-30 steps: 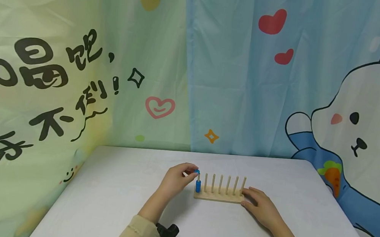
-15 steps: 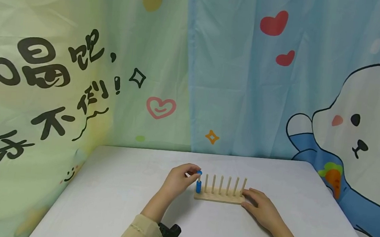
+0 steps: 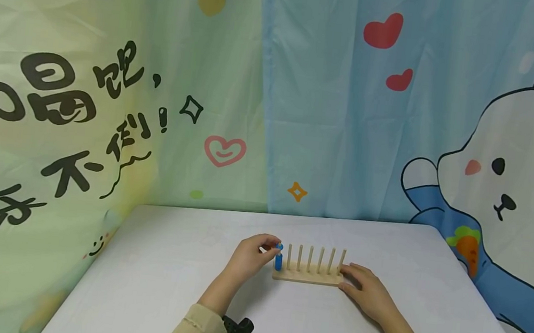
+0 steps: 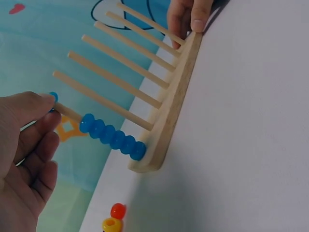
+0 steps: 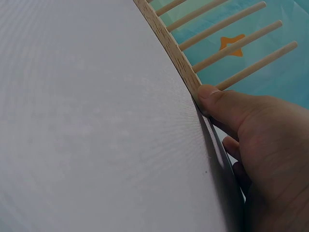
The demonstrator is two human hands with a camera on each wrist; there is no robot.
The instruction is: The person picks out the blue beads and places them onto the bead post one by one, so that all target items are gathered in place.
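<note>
A wooden peg rack (image 3: 306,278) with a row of upright pegs stands on the white table. Blue beads (image 4: 112,137) are stacked at the bottom of its leftmost peg. Near the top of that peg my left hand (image 3: 252,253) pinches another blue bead (image 4: 54,95) between thumb and index finger, partly hidden by the thumb. The bead sits around the peg, with a gap above the stack. At the rack's right end my right hand (image 3: 371,292) grips the base (image 5: 176,60), its thumb (image 5: 210,92) on the near side and fingers behind.
In the left wrist view a red bead (image 4: 118,210) and a yellow bead (image 4: 111,224) lie on the table, left of the rack. The other pegs (image 4: 116,65) are bare. A printed curtain (image 3: 339,114) hangs behind the table.
My left hand has come down slightly with the pinched blue bead, which is now a little lower on the leftmost peg. The right hand and the rack have stayed put.
</note>
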